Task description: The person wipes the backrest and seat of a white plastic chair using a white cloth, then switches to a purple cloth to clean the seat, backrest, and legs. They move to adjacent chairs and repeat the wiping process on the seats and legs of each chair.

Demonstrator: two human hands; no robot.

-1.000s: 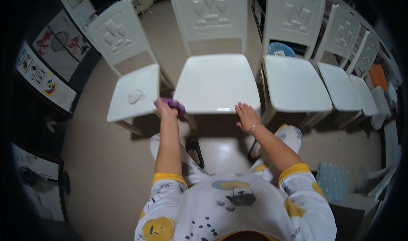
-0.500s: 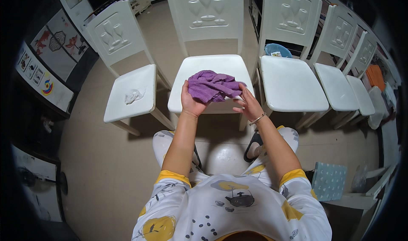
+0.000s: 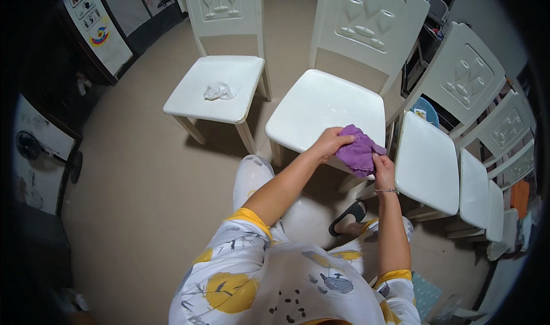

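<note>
Between my two hands is a crumpled purple cloth (image 3: 358, 152), held over the front right edge of a white chair's seat (image 3: 329, 110). My left hand (image 3: 330, 144) grips the cloth's left side, thumb on top. On its right side my right hand (image 3: 384, 169), with a bracelet at the wrist, pinches the edge. To the left stands another white chair (image 3: 223, 73), and a crumpled white wad (image 3: 219, 90), like tissue or a rag, lies on its seat.
Several white chairs curve away to the right, the nearest seat (image 3: 427, 159) beside my right hand. Behind it shows a blue basin (image 3: 425, 112). An orange item (image 3: 519, 198) lies farther right. At the left are a fan (image 3: 28, 145) and dark cabinets. My slippered foot (image 3: 348, 217) is below.
My view has turned right, so the chairs sit farther left and tilted. The cloth is now bunched smaller, and my right fingers, loosely spread before, have closed on its edge.
</note>
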